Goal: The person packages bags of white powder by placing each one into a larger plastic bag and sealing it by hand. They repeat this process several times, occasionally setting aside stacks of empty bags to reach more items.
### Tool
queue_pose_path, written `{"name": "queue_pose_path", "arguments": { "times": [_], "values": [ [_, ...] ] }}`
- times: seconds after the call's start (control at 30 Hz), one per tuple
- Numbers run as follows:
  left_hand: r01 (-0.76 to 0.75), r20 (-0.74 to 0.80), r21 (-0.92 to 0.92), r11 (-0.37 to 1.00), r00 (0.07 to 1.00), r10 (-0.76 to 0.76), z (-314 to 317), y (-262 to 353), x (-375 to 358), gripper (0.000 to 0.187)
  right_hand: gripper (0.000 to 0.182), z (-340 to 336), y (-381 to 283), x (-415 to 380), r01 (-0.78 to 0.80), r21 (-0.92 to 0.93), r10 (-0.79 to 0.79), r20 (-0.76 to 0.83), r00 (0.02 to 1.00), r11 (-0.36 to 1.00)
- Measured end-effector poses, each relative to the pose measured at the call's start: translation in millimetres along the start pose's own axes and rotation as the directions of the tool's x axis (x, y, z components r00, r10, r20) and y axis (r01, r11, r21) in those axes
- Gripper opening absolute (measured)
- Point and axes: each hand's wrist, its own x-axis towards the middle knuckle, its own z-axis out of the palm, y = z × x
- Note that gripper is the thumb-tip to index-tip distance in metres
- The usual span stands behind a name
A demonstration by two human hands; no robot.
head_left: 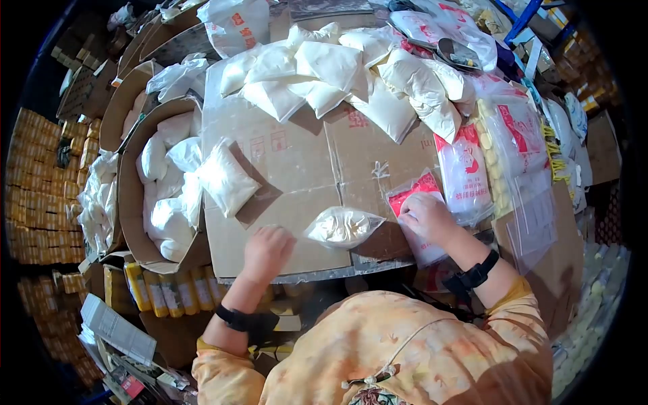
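Observation:
A clear plastic bag of white powder [345,227] lies on the cardboard-covered table [297,169] between my hands. My left hand [270,250] is at the near edge of the table, left of that bag and apart from it. Its fingers are curled in, and nothing shows in them. Over a pack of red-and-white printed plastic bags [425,246], my right hand [426,214] has its fingers bent together on the top bag. The fingertips are partly hidden. A filled bag [228,177] sits further left, leaning by the carton.
Several filled powder bags [331,66] are heaped along the far side. On the left stands an open carton [128,202] with more filled bags. More printed bag packs [466,169] lie on the right. Yellow packages [155,290] line up below the table's left edge.

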Motion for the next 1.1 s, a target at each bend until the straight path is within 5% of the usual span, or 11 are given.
{"name": "queue_pose_path", "arguments": {
  "times": [0.03,0.17,0.3,0.47,0.5,0.6,0.7,0.83,0.93,1.0,1.1],
  "values": [
    [0.261,0.142,-0.289,0.921,0.963,-0.228,1.0,-1.8,-3.4,0.022,0.038,5.9,13.6,-4.4,-0.139,0.123,0.114,0.197,0.974,0.983],
    [0.268,0.210,-0.682,0.681,0.963,-0.170,55.4,-12.6,-2.5,0.069,0.090,76.0,42.5,-3.7,-0.051,0.626,-0.128,0.238,0.963,0.778],
    [0.285,0.304,-0.806,0.519,0.951,-0.051,101.4,-9.8,10.5,0.066,0.071,104.7,19.8,12.0,-0.081,0.625,-0.097,0.245,0.965,0.776],
    [0.354,0.281,-0.882,0.313,0.925,-0.255,116.2,-0.7,6.6,0.032,0.045,137.7,18.0,-1.7,-0.177,0.891,0.093,0.152,0.984,0.417],
    [0.371,0.291,-0.899,0.233,0.903,-0.315,117.4,0.8,5.2,0.027,0.029,137.2,13.4,-0.2,-0.067,0.891,0.089,0.030,0.996,0.449],
    [0.325,0.225,-0.902,0.285,0.917,-0.330,121.4,-1.9,0.8,0.022,0.022,127.4,-3.1,1.1,-0.184,0.917,0.273,0.087,0.958,0.354],
    [0.338,0.191,-0.912,0.230,0.849,-0.493,116.0,7.3,1.2,0.017,0.031,129.9,7.2,0.5,0.108,0.715,0.008,-0.157,0.988,0.691],
    [0.222,0.050,-0.845,0.486,0.939,-0.341,88.2,9.5,2.1,0.012,0.024,116.7,-11.3,0.4,0.065,0.845,0.184,-0.189,0.965,0.530],
    [0.206,0.007,-0.828,0.522,0.934,-0.357,74.4,17.7,1.7,0.010,0.022,99.6,-14.4,0.9,0.124,0.846,0.075,-0.190,0.979,0.518],
    [0.274,0.038,-0.805,0.526,0.909,-0.415,76.3,15.8,3.8,0.008,0.017,106.2,-12.4,0.6,-0.087,0.887,0.243,-0.029,0.970,0.454],
    [0.392,0.190,-0.870,0.299,0.827,-0.529,83.7,6.5,5.3,0.008,0.009,105.3,-8.9,12.0,-0.274,0.897,0.408,0.119,0.905,0.347]
  ]
}}
